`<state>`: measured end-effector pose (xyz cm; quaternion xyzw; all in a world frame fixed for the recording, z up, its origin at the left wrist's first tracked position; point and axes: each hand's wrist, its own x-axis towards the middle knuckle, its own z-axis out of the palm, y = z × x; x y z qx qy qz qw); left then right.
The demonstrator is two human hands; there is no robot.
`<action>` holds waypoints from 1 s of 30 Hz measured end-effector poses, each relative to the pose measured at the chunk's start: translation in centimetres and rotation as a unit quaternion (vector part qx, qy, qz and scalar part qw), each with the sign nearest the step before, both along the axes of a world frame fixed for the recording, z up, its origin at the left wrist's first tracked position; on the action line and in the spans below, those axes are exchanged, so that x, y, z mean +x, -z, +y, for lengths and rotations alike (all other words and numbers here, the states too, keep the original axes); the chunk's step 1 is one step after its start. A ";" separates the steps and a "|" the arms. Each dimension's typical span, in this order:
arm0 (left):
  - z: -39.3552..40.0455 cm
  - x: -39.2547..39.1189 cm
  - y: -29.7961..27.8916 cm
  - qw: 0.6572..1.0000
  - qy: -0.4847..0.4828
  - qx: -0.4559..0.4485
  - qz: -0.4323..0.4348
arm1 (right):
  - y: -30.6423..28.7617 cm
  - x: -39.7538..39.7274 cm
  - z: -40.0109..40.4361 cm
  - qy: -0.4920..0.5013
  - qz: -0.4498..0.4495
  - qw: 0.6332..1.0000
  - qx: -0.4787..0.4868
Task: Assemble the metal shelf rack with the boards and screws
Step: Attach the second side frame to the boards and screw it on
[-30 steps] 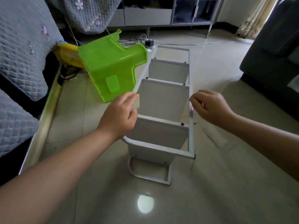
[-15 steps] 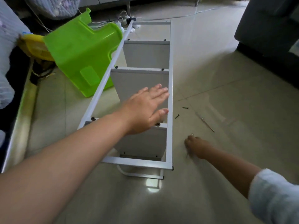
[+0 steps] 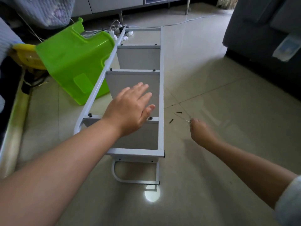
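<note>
The white metal rack (image 3: 161, 95) lies on its side on the tiled floor, with grey boards (image 3: 130, 79) screwed between its two long rails. My left hand (image 3: 130, 110) is spread flat, fingers straight, over the near board and its dark screw heads. Whether it touches the rack I cannot tell. To the right of the rack my right hand (image 3: 201, 132) is down at the floor. Its curled fingertips pinch the end of a thin metal tool (image 3: 182, 117). Two dark loose screws (image 3: 179, 112) (image 3: 171, 121) lie just beyond that hand.
A green plastic stool (image 3: 71, 62) lies tipped against the rack's left rail, with a yellow object (image 3: 26, 54) behind it. A power strip and cables (image 3: 120, 29) are at the rack's far end. A dark sofa (image 3: 260, 38) stands at the right, quilted bedding (image 3: 6, 38) at the left.
Both hands let go of the rack rails. My left hand opened flat over the near board. My right hand dropped to the floor and moved to the thin tool by the screws.
</note>
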<state>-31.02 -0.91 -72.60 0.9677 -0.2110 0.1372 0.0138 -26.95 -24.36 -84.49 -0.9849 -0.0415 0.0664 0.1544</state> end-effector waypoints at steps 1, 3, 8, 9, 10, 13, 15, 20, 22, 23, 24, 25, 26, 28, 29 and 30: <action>0.0 -0.4 -0.2 1.000 -0.014 0.013 0.005 | -1.2 0.1 0.4 0.026 -0.035 0.997 0.058; 0.3 -1.2 -0.7 0.997 -0.052 -0.002 0.064 | -4.1 -0.1 1.6 0.064 -0.111 0.978 0.163; 2.7 -3.0 -1.1 0.992 -0.085 0.064 0.071 | -12.2 -1.0 5.3 -0.014 -0.220 0.943 0.249; 3.5 -3.4 -1.4 0.991 -0.094 0.067 0.063 | -13.5 -1.4 6.1 -0.062 -0.228 0.943 0.235; 4.2 -3.7 -1.7 0.991 -0.104 0.064 0.046 | -14.5 -1.7 6.9 -0.114 -0.234 0.940 0.221; 6.1 -5.1 -2.7 0.984 -0.171 -0.023 0.047 | -16.6 -2.8 8.9 -0.214 -0.217 0.931 0.198; 7.6 -6.1 -2.6 0.962 -0.219 -0.119 0.114 | -17.6 -3.3 10.0 -0.243 -0.197 0.930 0.194; 9.6 -7.3 -1.3 0.920 -0.220 -0.253 0.204 | -18.8 -3.9 13.1 -0.310 -0.225 0.890 0.248; 9.6 -7.3 -0.8 0.909 -0.220 -0.297 0.194 | -19.0 -4.1 14.2 -0.355 -0.246 0.867 0.247; 9.4 -7.4 -0.7 0.905 -0.220 -0.312 0.190 | -19.2 -4.2 14.7 -0.376 -0.258 0.857 0.239; 9.3 -7.5 -0.7 0.903 -0.218 -0.322 0.185 | -19.3 -4.3 15.1 -0.392 -0.268 0.849 0.230; 9.2 -7.5 -0.6 0.901 -0.216 -0.330 0.181 | -19.4 -4.3 15.5 -0.406 -0.278 0.842 0.221; 9.2 -7.5 -0.5 0.900 -0.214 -0.336 0.176 | -19.5 -4.4 15.8 -0.417 -0.286 0.836 0.213; 9.2 -7.6 -0.3 0.903 -0.211 -0.335 0.168 | -19.3 -4.5 16.3 -0.439 -0.289 0.829 0.191; 9.2 -7.7 -0.3 0.904 -0.211 -0.331 0.167 | -19.3 -4.6 16.4 -0.447 -0.288 0.828 0.178; 9.2 -7.7 -0.3 0.905 -0.212 -0.329 0.166 | -19.2 -4.5 16.5 -0.450 -0.291 0.827 0.168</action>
